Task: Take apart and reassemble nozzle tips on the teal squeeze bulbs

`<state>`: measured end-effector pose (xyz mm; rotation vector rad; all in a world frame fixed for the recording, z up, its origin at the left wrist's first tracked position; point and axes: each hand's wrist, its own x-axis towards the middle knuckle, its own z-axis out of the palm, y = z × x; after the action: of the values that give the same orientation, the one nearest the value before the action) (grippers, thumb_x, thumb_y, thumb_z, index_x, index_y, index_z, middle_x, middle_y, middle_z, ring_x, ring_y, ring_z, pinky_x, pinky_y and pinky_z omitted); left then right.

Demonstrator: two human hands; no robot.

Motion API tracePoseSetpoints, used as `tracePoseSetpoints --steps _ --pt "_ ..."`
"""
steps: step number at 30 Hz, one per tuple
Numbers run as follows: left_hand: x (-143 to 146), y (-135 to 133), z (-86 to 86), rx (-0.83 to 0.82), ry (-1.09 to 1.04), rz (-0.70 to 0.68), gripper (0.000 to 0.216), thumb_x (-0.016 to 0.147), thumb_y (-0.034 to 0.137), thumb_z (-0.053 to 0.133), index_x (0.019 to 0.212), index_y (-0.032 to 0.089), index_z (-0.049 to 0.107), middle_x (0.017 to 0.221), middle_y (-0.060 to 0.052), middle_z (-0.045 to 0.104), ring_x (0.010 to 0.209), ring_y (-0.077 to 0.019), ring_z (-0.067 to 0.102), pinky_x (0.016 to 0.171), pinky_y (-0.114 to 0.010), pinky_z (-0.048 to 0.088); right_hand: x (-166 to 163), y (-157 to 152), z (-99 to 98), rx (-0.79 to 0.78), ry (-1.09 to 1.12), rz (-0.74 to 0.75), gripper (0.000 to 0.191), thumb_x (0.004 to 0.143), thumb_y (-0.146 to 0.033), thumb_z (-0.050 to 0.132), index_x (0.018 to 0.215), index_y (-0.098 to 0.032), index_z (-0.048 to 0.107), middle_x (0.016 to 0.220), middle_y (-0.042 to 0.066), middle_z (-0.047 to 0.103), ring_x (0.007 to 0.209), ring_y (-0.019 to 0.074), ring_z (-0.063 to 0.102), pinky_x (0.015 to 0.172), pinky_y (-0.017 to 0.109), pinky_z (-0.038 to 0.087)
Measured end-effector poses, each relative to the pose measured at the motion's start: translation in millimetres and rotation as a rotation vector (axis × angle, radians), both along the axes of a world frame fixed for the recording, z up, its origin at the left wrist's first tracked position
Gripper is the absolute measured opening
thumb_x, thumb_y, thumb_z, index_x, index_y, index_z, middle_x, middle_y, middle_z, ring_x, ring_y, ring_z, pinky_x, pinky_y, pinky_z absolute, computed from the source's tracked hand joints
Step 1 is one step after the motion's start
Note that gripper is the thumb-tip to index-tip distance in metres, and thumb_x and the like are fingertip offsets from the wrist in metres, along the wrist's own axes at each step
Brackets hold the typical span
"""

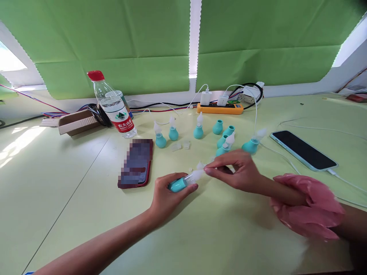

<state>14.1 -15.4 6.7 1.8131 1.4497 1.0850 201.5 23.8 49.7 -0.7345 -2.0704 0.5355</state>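
My left hand [169,191] is wrapped round a nasal aspirator [178,185], a teal squeeze bulb with a clear collar and a frosted nozzle pointing right. At the nozzle's end, the thumb and forefinger of my right hand [236,170] are pinched together; whether they grip the nozzle or some tiny piece is too small to tell. Just behind lies another frosted nozzle [200,165], partly hidden. Farther back stand assembled aspirators [198,131] with nozzles up, and several bare teal bulbs [218,127]. A tilted aspirator [251,146] is beyond my right hand.
Small clear plastic pieces [176,146] lie mid-table. A phone [139,164] is at left, and a charging phone [304,150] with its white cable at right. Behind stand a water bottle [116,109], an open cardboard box [78,121] and an orange power strip [220,109].
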Motion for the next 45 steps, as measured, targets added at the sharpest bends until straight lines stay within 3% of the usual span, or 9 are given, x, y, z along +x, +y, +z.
tracePoseSetpoints --steps 5,9,15,26,29,33,38,41,45 --pt "0.6 -2.4 -1.3 0.112 0.05 -0.037 0.024 0.063 0.036 0.067 0.074 0.014 0.065 0.063 -0.002 0.064 0.054 -0.0117 0.053 0.055 -0.022 0.043 7.3 -5.1 24.2 0.133 -0.12 -0.035 0.013 0.07 -0.026 0.063 0.078 -0.017 0.066 0.044 -0.005 0.042 0.039 0.0048 0.034 0.041 0.019 0.032" --pt "1.9 -4.0 -1.2 0.133 0.065 -0.018 0.023 0.063 0.035 0.067 0.072 0.014 0.066 0.06 -0.002 0.062 0.052 -0.0108 0.051 0.052 -0.021 0.041 1.6 -1.5 10.0 0.051 -0.312 0.104 0.027 0.069 -0.027 0.064 0.095 -0.018 0.064 0.065 0.0 0.048 0.054 0.0073 0.044 0.049 0.02 0.036" --pt "0.8 -2.1 -2.0 0.033 0.02 -0.025 0.026 0.065 0.037 0.065 0.073 0.013 0.066 0.063 -0.002 0.062 0.056 -0.0119 0.052 0.054 -0.021 0.04 -5.4 2.3 -10.7 0.196 -0.165 0.201 0.01 0.075 -0.016 0.056 0.074 -0.015 0.066 0.064 0.001 0.047 0.055 0.0068 0.044 0.047 0.018 0.035" --pt "-0.9 0.5 -2.2 -0.13 -0.077 0.047 0.028 0.062 0.04 0.066 0.074 0.015 0.065 0.067 0.0 0.064 0.06 -0.0125 0.054 0.056 -0.02 0.042 -0.5 6.8 4.2 0.449 -0.145 -0.115 0.009 0.071 -0.018 0.061 0.063 -0.016 0.06 0.053 0.0 0.055 0.049 0.0089 0.05 0.047 0.021 0.04" --pt "-0.5 0.5 1.4 -0.135 -0.093 0.051 0.028 0.061 0.04 0.066 0.071 0.014 0.064 0.065 0.0 0.063 0.058 -0.0119 0.053 0.054 -0.019 0.041 4.5 17.6 1.3 0.543 -0.142 -0.277 0.01 0.073 -0.014 0.057 0.081 -0.018 0.061 0.071 0.003 0.065 0.065 0.0137 0.06 0.058 0.024 0.048" --pt "-0.4 -0.3 4.4 -0.106 -0.099 0.049 0.027 0.062 0.039 0.065 0.071 0.013 0.064 0.062 0.0 0.061 0.056 -0.011 0.051 0.053 -0.019 0.04 7.7 27.4 -6.5 0.481 -0.303 -0.258 0.035 0.077 -0.011 0.049 0.111 -0.018 0.05 0.116 0.008 0.054 0.106 0.0203 0.051 0.082 0.034 0.047" --pt "-1.5 -1.0 3.8 -0.084 -0.106 -0.014 0.027 0.063 0.038 0.065 0.07 0.012 0.063 0.059 0.0 0.058 0.053 -0.0099 0.048 0.05 -0.018 0.039 3.3 13.8 -3.7 0.301 -0.116 -0.099 0.015 0.074 -0.021 0.058 0.088 -0.018 0.062 0.064 -0.001 0.066 0.063 0.013 0.063 0.071 0.029 0.051" --pt "-1.7 -1.0 3.6 -0.034 -0.091 -0.098 0.027 0.061 0.037 0.067 0.068 0.011 0.063 0.055 0.0 0.056 0.049 -0.0089 0.046 0.048 -0.019 0.037 -1.0 -0.6 2.1 0.043 -0.156 0.087 0.021 0.07 -0.024 0.063 0.089 -0.015 0.062 0.066 0.001 0.066 0.06 0.0112 0.061 0.058 0.021 0.05" --pt "-2.3 -2.1 3.0 0.001 -0.08 -0.195 0.027 0.059 0.035 0.068 0.072 0.011 0.063 0.056 0.0 0.057 0.049 -0.0088 0.045 0.049 -0.019 0.036 -4.9 -8.2 2.2 -0.07 -0.12 0.172 0.013 0.07 -0.024 0.064 0.078 -0.014 0.064 0.069 0.002 0.067 0.059 0.0097 0.059 0.054 0.019 0.048"
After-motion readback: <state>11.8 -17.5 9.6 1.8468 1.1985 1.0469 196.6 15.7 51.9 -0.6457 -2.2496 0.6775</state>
